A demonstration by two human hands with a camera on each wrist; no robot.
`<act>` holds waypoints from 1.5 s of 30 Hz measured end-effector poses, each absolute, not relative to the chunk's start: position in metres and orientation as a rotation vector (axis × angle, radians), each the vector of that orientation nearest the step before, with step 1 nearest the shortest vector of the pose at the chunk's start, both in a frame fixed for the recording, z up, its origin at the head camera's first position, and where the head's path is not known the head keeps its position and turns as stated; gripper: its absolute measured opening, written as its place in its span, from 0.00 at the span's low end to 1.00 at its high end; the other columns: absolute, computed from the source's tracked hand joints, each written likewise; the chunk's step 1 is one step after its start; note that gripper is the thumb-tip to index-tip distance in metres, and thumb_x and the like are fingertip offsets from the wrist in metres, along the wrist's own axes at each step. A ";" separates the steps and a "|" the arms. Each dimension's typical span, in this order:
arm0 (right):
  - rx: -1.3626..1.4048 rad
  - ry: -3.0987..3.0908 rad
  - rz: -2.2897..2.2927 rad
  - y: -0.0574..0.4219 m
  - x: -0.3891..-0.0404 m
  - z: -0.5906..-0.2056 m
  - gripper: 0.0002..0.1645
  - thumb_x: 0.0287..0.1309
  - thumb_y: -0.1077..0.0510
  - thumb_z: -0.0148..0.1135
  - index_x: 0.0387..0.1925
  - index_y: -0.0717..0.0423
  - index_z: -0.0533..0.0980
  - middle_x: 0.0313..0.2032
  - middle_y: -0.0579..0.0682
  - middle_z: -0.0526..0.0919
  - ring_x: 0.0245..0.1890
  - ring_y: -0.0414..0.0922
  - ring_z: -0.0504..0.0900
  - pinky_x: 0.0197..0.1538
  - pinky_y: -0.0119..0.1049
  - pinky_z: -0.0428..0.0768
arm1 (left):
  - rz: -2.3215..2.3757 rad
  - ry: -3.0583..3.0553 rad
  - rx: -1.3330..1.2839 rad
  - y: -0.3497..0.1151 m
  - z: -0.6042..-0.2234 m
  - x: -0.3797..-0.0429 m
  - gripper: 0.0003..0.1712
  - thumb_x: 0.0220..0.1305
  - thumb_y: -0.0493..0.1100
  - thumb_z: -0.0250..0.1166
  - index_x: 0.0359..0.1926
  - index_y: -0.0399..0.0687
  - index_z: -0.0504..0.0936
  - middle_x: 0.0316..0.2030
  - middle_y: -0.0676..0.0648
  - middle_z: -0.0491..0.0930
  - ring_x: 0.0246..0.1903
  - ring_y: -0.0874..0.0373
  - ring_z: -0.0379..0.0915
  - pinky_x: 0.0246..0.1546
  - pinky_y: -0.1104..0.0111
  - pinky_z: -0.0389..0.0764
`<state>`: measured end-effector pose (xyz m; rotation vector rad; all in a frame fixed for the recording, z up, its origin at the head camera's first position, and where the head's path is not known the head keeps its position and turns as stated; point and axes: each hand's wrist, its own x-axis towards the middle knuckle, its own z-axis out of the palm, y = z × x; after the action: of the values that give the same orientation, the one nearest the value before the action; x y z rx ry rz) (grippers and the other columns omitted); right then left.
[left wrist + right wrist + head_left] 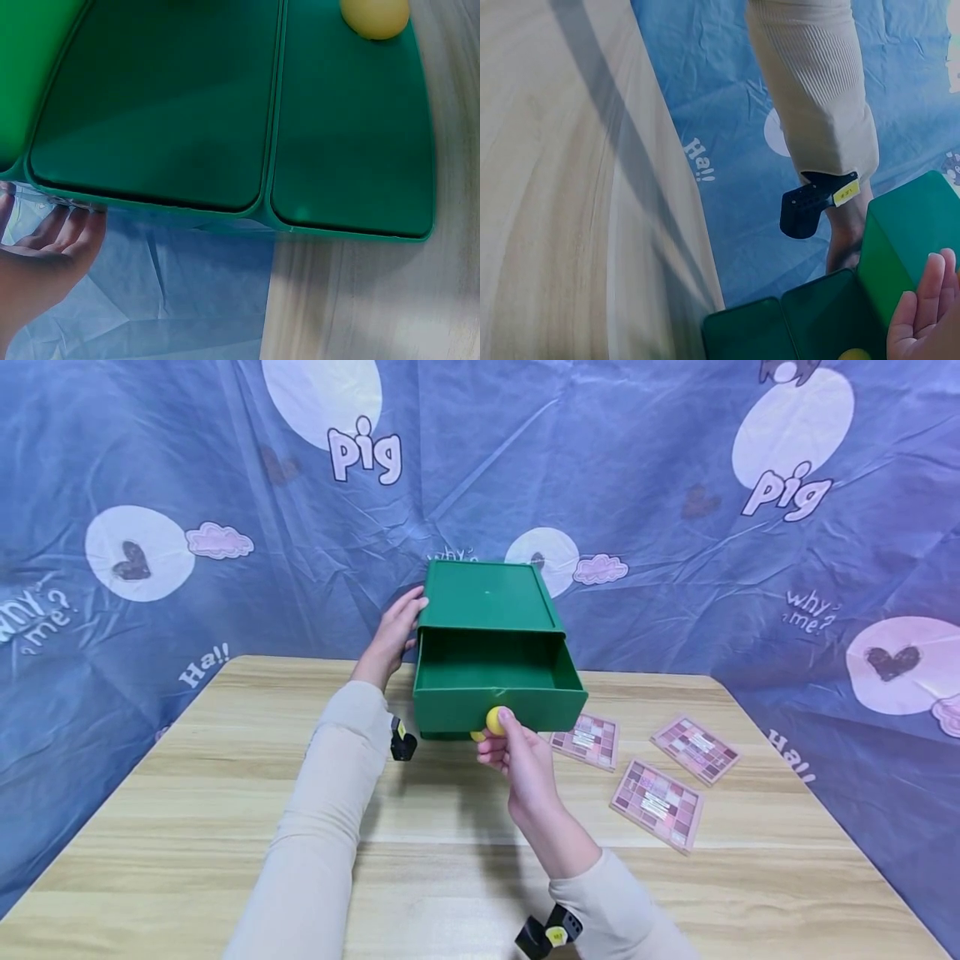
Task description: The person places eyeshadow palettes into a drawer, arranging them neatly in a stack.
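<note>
A green drawer cabinet (487,597) stands on the table in the head view, its top drawer (457,710) pulled out toward me. Inside, the visible part of that drawer shows bare green walls. My right hand (528,772) pinches the drawer's round yellow knob (495,720) between thumb and fingers. Against the cabinet's left side, my left hand (392,639) rests with its fingers extended. The left wrist view shows those fingers (79,236) at the cabinet's edge, beside closed lower drawers (157,105); one of these has its own yellow knob (375,15).
Three pink makeup palettes lie right of the cabinet: one close beside it (588,742), one nearer me (658,804), one farther right (696,748). A blue printed cloth (300,527) hangs behind the wooden table (187,810). Black wrist cameras sit on both sleeves.
</note>
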<state>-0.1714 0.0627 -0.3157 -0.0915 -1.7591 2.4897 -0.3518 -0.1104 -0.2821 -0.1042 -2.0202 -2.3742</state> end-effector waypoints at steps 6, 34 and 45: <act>0.023 -1.716 2.484 0.065 -0.178 -0.336 0.26 0.51 0.43 0.56 0.26 0.67 0.75 0.18 0.48 0.76 0.18 0.39 0.74 0.28 0.30 0.73 | -2.375 -2.021 -0.102 -0.110 -0.282 -0.351 0.27 0.57 0.50 0.54 0.59 0.59 0.64 0.55 0.48 0.65 0.52 0.54 0.61 0.46 0.57 0.60; -0.089 -1.718 2.524 0.062 -0.152 -0.320 0.20 0.56 0.49 0.53 0.24 0.64 0.74 0.17 0.50 0.74 0.18 0.40 0.73 0.29 0.31 0.73 | -2.380 -2.008 -0.123 -0.110 -0.281 -0.350 0.27 0.58 0.50 0.54 0.60 0.58 0.63 0.55 0.47 0.65 0.52 0.54 0.62 0.45 0.59 0.62; -0.098 -1.718 2.536 0.061 -0.148 -0.319 0.20 0.56 0.49 0.53 0.24 0.63 0.74 0.17 0.49 0.75 0.18 0.40 0.73 0.29 0.31 0.73 | -2.375 -2.011 -0.115 -0.110 -0.282 -0.351 0.27 0.57 0.50 0.54 0.60 0.58 0.64 0.55 0.48 0.64 0.52 0.54 0.61 0.46 0.57 0.61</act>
<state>-0.1484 0.0614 -0.3192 -0.0978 -1.7177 2.5359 -0.3506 -0.1100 -0.2821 -0.1150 -2.0109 -2.3746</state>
